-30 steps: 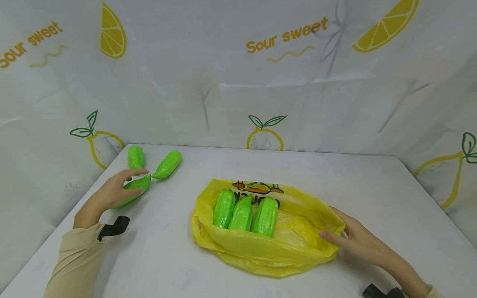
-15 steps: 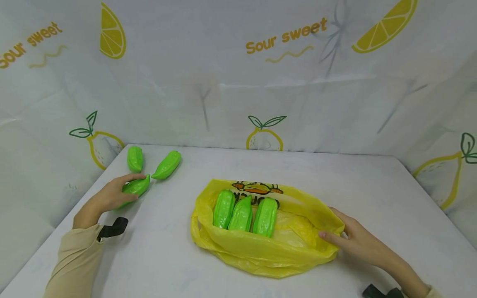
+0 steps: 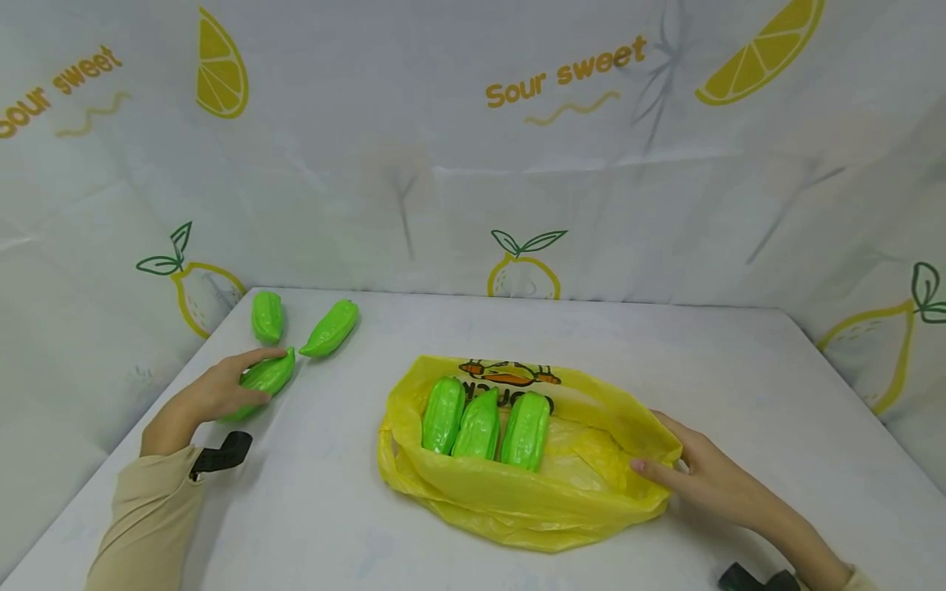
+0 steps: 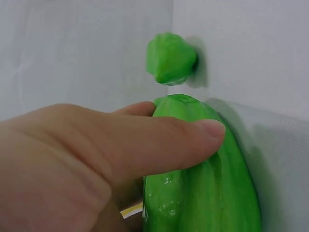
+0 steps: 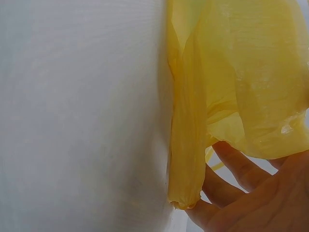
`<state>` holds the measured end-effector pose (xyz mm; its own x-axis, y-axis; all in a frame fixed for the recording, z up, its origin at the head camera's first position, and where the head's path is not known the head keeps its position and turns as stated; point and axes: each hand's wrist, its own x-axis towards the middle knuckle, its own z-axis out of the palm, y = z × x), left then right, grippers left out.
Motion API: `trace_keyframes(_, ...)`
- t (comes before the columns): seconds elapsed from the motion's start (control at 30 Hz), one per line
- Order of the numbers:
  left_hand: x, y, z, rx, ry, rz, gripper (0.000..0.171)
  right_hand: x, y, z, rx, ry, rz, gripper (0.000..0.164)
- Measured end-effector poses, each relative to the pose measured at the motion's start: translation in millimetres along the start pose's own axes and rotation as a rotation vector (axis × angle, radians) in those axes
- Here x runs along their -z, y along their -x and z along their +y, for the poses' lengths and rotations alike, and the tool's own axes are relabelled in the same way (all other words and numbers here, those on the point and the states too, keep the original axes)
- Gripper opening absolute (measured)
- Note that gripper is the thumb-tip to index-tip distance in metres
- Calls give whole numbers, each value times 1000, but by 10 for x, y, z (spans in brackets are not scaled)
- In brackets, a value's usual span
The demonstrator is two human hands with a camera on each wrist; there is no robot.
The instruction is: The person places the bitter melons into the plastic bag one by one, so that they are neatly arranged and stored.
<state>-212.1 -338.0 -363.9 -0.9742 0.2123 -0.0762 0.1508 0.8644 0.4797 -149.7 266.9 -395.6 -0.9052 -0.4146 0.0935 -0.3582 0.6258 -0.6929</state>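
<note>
A white backdrop (image 3: 332, 205) fills the far side, printed with yellow lemons, lemon slices and the words "Sour sweet". Below it spreads a pale bench (image 3: 325, 509), its far edge toward 12 o'clock.

On the bench sits a crumpled yellow bag (image 3: 532, 505), its mouth gaping upward. Between 8 and 9 o'clock of the bag, a tan sleeve (image 3: 148, 517) covers the left forearm.

At 3 o'clock of the bag, the right hand (image 3: 713, 476) grips its rim, with the thumb over the inside and the fingers behind the plastic. Well apart from the bag, between 9 and 10 o'clock, the left hand (image 3: 214, 390) is closed around a held green fruit (image 3: 268, 377), the thumb laid across its ridged skin. I cannot tell whether that fruit touches the bench.

Three green fruits (image 3: 477, 423) lie side by side in the bag, toward 10 o'clock of its mouth. From the held one, a far fruit (image 3: 268, 318) lies near at 12 o'clock and a slanting fruit (image 3: 330, 328) at 2 o'clock, both on the bench.

A dark and orange print (image 3: 510, 372) marks the bag's wall at 12 o'clock. A black clip (image 3: 223, 453) juts from the left wrist.
</note>
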Motion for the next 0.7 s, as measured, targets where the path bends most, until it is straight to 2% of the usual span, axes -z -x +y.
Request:
trace_keyframes(0.3, 8, 5, 7, 1, 0, 20, 69, 1, -5, 8, -7, 4, -5, 54)
trace_keyframes(0.7, 94, 0, 140, 25, 66, 95, 71, 5, -17, 15, -32, 29, -7, 56)
